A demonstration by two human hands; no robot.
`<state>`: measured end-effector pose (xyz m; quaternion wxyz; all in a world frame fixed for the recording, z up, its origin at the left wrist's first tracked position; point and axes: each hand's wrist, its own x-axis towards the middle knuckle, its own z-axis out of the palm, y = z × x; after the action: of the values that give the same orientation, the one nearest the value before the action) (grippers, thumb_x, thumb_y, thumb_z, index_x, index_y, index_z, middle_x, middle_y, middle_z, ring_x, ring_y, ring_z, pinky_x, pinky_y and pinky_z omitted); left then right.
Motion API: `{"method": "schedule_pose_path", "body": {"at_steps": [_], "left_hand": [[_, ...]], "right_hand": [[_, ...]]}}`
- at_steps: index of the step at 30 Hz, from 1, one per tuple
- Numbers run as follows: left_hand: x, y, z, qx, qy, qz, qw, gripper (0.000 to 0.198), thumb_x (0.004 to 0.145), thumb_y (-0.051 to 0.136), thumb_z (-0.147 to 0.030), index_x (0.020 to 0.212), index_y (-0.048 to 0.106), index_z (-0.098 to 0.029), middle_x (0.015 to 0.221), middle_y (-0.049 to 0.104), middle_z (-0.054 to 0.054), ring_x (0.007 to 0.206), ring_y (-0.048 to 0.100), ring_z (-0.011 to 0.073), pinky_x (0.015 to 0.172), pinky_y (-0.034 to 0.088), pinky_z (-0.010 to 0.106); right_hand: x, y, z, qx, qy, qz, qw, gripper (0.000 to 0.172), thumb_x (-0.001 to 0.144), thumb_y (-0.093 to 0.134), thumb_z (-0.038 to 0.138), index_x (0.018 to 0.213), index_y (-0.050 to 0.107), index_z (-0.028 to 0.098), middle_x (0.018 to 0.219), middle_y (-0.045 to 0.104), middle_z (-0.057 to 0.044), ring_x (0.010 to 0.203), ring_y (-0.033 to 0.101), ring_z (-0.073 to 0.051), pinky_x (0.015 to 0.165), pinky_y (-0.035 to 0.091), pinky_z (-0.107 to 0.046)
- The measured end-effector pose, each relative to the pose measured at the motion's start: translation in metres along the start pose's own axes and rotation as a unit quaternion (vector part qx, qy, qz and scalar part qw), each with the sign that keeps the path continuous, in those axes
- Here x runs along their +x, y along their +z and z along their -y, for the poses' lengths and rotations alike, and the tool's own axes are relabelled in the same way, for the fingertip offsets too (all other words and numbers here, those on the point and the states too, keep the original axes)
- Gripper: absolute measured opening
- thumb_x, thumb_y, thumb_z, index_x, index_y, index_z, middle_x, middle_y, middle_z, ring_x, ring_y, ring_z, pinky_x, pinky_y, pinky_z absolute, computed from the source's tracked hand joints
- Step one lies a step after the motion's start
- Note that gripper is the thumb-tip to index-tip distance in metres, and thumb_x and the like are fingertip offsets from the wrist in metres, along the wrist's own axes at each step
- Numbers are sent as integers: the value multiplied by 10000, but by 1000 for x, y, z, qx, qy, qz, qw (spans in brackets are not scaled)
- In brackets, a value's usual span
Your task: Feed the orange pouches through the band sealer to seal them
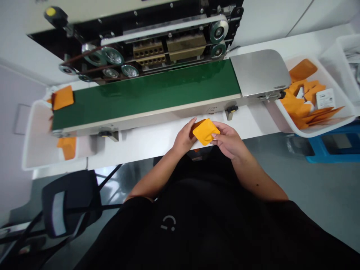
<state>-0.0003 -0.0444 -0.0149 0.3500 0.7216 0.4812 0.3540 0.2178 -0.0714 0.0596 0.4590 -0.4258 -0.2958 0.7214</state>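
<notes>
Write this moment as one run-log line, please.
right hand: pinching yellow-orange pouch | left hand: at its opposite side | position: before green conveyor belt | right: white bin holding orange pouches

Band sealer (168, 48) behind conveyor belt (157, 93), far side of table (146, 141). One pouch (63, 97) on belt's left end; left bin (36, 131) at that end, loose pouches (68, 147) in it. Metal end plate (260, 73) right of belt; right bin (326, 129) farther right, bin pouches (295, 108) inside. Held pouch (206, 132) between left hand (184, 138) and right hand (228, 141), near side of belt. Chair (74, 202) near left.

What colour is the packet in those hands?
The packet is bright yellow-orange, shown in the head view, the only one here.
</notes>
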Motion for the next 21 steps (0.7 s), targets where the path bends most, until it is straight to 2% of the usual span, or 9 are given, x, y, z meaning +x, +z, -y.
{"method": "schedule_pose_path", "body": {"at_steps": [3, 6, 11, 16, 21], "left_hand": [[1, 0, 0, 7, 3, -5, 1000, 797, 913, 764, -296, 1618, 393, -291, 1548, 598, 134, 1402, 613, 319, 1175, 513, 513], [1, 0, -1, 26, -1, -4, 1000, 794, 917, 771, -329, 1616, 395, -284, 1571, 576, 132, 1417, 601, 323, 1197, 497, 501], [2, -1, -3, 41, -7, 8, 999, 791, 936, 754, -367, 1625, 376, -272, 1565, 578, 138, 1397, 615, 316, 1191, 504, 487], [2, -3, -4, 42, -6, 10, 999, 764, 939, 749, -366, 1613, 403, -264, 1537, 602, 132, 1389, 620, 315, 1193, 506, 490], [1, -3, -3, 50, 2, 10, 999, 721, 947, 741, -359, 1596, 437, -277, 1547, 597, 132, 1401, 610, 321, 1197, 508, 502]], "right_hand": [[0, 2, -1, 21, 7, -6, 1000, 420, 766, 878, 363, 1108, 673, 233, 1164, 729, -43, 972, 734, -179, 794, 661, -348], [-2, 6, -1, 26, -14, -25, 999, 450, 758, 900, 385, 1109, 653, 250, 1144, 740, -28, 965, 737, -175, 828, 656, -365], [-3, 8, 13, 3, -37, -26, 999, 468, 742, 932, 372, 1062, 631, 213, 922, 736, -14, 693, 671, -109, 644, 590, -253], [7, 2, 55, -15, -74, -46, 996, 476, 794, 896, 407, 1126, 605, 230, 949, 762, -10, 613, 654, -96, 564, 553, -226], [34, -9, 109, -28, -100, -61, 993, 294, 954, 718, 468, 1073, 630, 214, 1003, 763, -48, 691, 697, -140, 622, 613, -282]]}}
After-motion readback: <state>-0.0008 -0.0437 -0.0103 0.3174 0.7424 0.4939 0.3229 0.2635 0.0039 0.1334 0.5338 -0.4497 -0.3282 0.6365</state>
